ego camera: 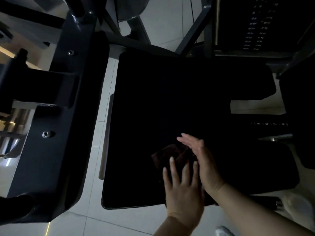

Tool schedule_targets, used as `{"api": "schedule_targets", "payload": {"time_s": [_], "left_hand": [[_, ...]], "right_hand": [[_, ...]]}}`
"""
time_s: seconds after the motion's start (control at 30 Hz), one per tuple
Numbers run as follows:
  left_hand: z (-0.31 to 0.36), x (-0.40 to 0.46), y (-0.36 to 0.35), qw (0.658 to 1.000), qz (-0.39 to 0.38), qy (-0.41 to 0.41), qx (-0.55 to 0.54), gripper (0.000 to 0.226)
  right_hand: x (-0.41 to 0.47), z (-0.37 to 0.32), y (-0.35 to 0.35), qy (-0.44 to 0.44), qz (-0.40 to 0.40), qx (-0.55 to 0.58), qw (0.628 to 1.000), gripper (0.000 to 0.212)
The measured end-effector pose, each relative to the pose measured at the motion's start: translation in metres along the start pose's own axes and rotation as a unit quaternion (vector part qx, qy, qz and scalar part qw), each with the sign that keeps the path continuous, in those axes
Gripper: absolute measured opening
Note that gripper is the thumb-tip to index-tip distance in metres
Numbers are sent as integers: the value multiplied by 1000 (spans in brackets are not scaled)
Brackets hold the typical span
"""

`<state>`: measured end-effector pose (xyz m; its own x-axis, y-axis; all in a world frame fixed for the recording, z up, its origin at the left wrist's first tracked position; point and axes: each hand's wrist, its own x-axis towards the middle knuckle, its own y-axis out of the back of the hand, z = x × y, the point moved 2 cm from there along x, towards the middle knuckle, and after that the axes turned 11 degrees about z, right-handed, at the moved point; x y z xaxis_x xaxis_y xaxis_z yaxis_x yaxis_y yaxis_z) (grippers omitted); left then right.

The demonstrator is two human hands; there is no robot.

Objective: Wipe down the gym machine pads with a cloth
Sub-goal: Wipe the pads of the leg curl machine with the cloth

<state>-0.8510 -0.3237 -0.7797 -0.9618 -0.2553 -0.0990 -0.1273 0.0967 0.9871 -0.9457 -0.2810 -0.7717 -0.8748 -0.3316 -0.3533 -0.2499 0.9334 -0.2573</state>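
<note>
A dark brown, soft-looking folded cloth (172, 156) lies rumpled on the near part of the broad, flat black padded seat (170, 99) of the gym machine, its matte surface nearly swallowing the cloth in the dim light. The left hand (183, 189) presses flat on the cloth, fingers straight and spread. The right hand (202, 160) stands on edge beside it, fingers straight and together, against the cloth's right side. To the left rises a smooth dark grey metal frame plate (56, 133) with shiny round bolts, above pale glossy floor tiles (95, 220).
</note>
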Motion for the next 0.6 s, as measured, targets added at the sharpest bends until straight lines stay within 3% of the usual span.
{"api": "schedule_targets", "payload": {"time_s": [0.07, 0.17, 0.23, 0.33, 0.47, 0.6], "left_hand": [[23, 16, -3, 1000, -8, 19, -8, 72], [42, 34, -7, 1000, -16, 13, -3, 78], [42, 40, -1, 1000, 0, 9, -28, 72], [20, 35, 13, 986, 85, 13, -144, 49], [-34, 28, 34, 916, 283, 97, -267, 31], [-76, 49, 51, 876, 330, 210, -282, 33]], "right_hand": [[6, -10, 17, 15, 47, 0, 999, 84], [11, -19, 41, 123, 98, -96, 983, 55], [8, -16, 51, 188, 101, -160, 964, 53], [-4, -10, 54, 237, 88, -238, 938, 54], [-25, 12, 30, 302, 34, -381, 873, 41], [-38, 42, -9, 212, -13, -530, 821, 64]]}}
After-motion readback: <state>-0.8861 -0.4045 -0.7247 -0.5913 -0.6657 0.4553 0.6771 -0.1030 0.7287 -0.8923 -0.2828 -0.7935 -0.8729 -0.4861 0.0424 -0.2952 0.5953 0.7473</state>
